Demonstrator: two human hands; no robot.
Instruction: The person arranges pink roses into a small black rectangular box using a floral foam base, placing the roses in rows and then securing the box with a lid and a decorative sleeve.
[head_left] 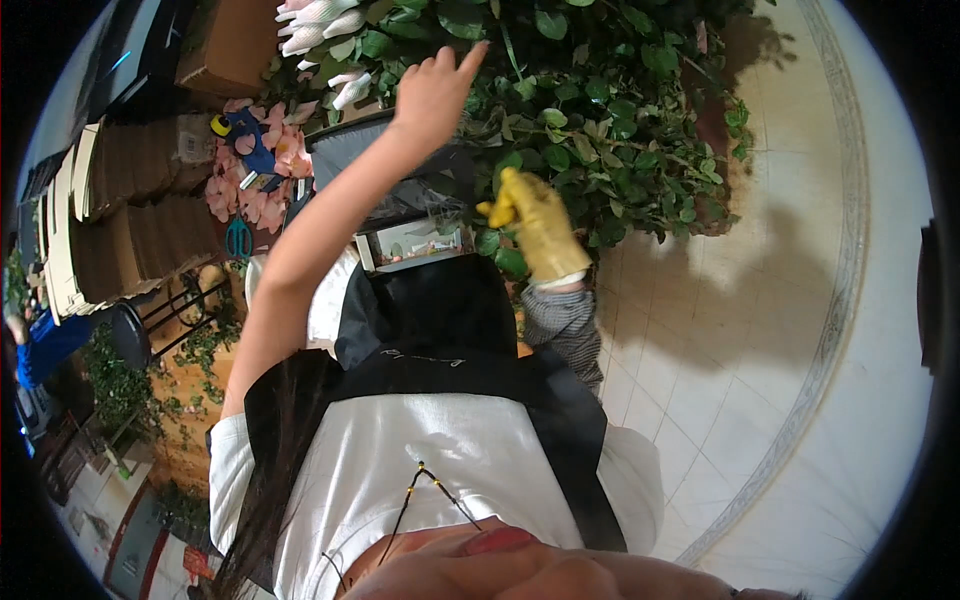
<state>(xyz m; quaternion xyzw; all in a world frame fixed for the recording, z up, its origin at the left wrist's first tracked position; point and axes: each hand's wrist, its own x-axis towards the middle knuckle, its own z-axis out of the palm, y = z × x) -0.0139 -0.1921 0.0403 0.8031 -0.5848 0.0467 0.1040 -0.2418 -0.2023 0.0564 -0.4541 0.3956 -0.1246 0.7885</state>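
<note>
Face [610, 578] foremost, leaves [625, 130] beside right hand [540, 222].

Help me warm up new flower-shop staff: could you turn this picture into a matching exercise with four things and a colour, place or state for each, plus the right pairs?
Things:
1. left hand
2. apron
3. scissors
4. right hand

Descriptions:
A. teal-handled, next to the pink petals
B. yellow-gloved
C. bare, at the green leaves
D. black, worn over a white shirt

Right pairs: 1-C, 2-D, 3-A, 4-B
</note>
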